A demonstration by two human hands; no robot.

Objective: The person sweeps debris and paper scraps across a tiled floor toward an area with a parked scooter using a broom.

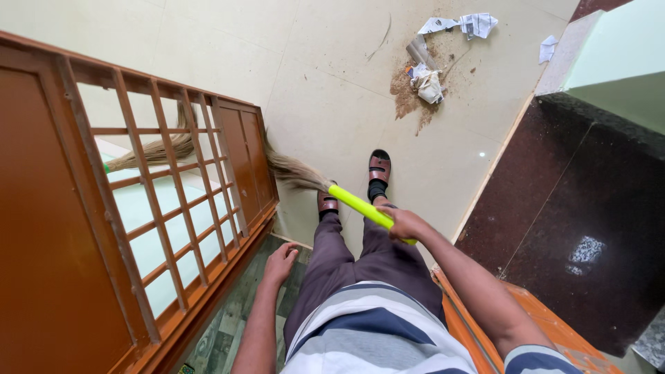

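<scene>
Right hand (404, 224) grips one yellow-handled grass broom (325, 187) at frame centre; left hand (280, 263) hangs half-open, empty; one debris pile (422, 86) upper right.

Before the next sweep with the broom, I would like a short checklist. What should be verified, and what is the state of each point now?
1. Grip on the broom: the right hand is closed around the yellow handle. Ok.
2. Left hand free: it hangs open beside the thigh and holds nothing. Ok.
3. Bristles on the floor: they lie close to the door frame, but contact with the floor is unclear. Cannot tell.
4. Dirt gathered: the pile of dust and paper scraps lies ahead, with more scraps apart from it. Not ok.
5. Feet clear of the pile: both sandals stand short of it. Ok.
</scene>
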